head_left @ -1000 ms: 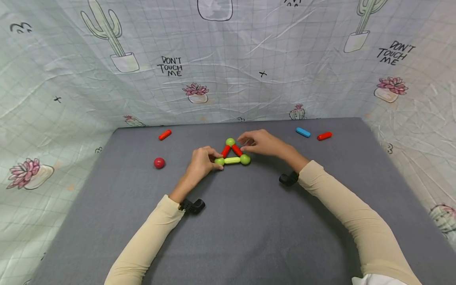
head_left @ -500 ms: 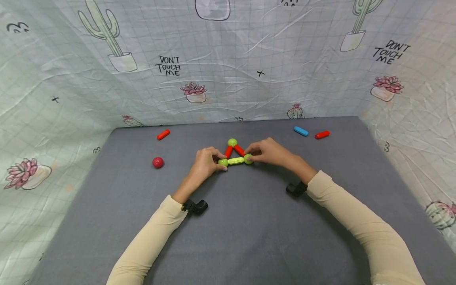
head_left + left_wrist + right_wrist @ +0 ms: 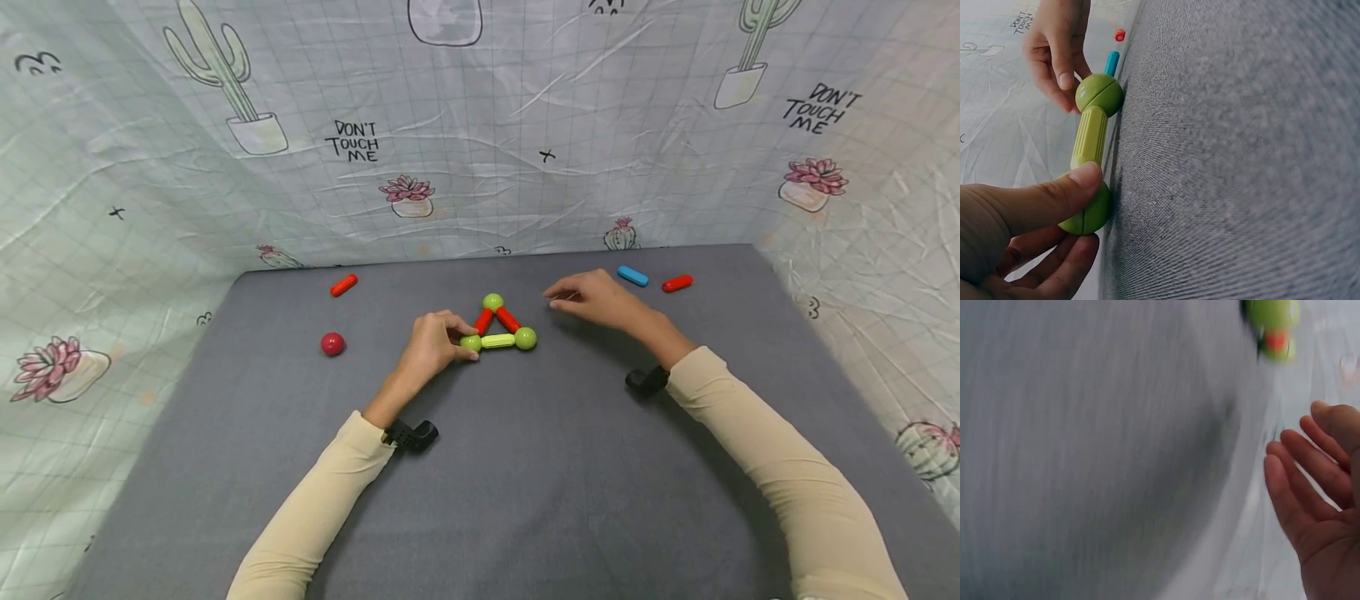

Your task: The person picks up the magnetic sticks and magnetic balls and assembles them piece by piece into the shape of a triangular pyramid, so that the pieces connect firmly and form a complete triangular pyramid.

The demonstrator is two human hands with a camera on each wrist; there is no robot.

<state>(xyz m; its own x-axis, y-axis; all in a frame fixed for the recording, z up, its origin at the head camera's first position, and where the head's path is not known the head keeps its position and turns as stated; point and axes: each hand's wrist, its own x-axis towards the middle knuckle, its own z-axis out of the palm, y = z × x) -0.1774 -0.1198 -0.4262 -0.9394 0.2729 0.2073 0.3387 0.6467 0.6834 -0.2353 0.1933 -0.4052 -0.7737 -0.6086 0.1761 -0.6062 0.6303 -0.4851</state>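
A flat triangle of three green balls and three rods lies on the grey table in the head view. Two red rods [image 3: 508, 320] meet at the far green ball [image 3: 492, 302], and a yellow-green rod [image 3: 498, 341] forms the near side. My left hand [image 3: 433, 346] pinches the left green ball [image 3: 1085, 215] between thumb and fingers. The right green ball [image 3: 526, 338] is untouched. Up and to the right of it, my right hand [image 3: 600, 300] hovers with loosely bent fingers and nothing between them, as the right wrist view also shows.
At the back right lie a blue rod [image 3: 633, 276] and a red rod [image 3: 677, 283]. Another red rod [image 3: 343, 285] is at the back left, with a red ball [image 3: 333, 343] nearer. A patterned cloth [image 3: 480, 125] hangs behind the table [image 3: 525, 483].
My right hand came down to the right green ball, then let go and moved away up and to the right. The left hand kept its hold while the triangle shifted slightly right.
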